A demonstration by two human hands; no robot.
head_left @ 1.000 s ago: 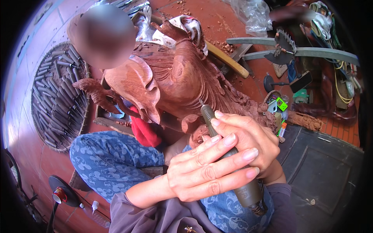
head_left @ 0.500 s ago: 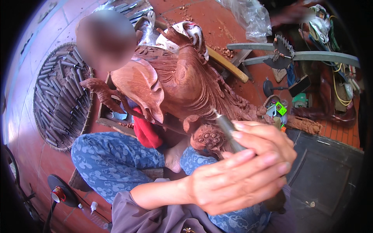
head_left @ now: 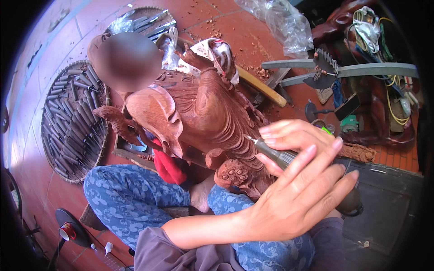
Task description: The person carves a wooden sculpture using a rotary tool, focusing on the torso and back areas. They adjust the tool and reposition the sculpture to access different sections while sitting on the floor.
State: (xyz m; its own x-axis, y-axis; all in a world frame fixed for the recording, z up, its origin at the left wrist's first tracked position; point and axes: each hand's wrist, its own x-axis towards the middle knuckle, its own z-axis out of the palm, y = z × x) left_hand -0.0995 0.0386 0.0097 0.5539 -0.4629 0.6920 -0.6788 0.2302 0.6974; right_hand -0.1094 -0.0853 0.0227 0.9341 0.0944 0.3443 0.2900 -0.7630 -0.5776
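Observation:
A reddish-brown wooden carving of a robed figure (head_left: 203, 110) lies tilted across my lap; its head is blurred. My right hand (head_left: 296, 135) is closed around a grey rotary carving handpiece (head_left: 280, 156), whose thin tip meets or nearly meets the carved robe folds. The dark rear end of the tool shows beyond my fingers at the lower right. My left hand (head_left: 289, 203) crosses over the handpiece with its fingers stretched and spread. It partly covers the tool and the right hand, and whether it touches them is hard to tell. A carved seed-pod shape (head_left: 235, 174) sits below the tip.
A round basket of many chisels (head_left: 74, 113) stands on the tiled floor to the left, another basket of tools (head_left: 147, 22) behind. Red cloth (head_left: 169, 167) lies under the carving. Curved grey metal bars (head_left: 379, 70) and a phone on a stand (head_left: 348, 105) are at right.
My left hand's fingers have spread and moved right. The handpiece tip has shifted slightly up and right along the carving. The whole view has moved a little.

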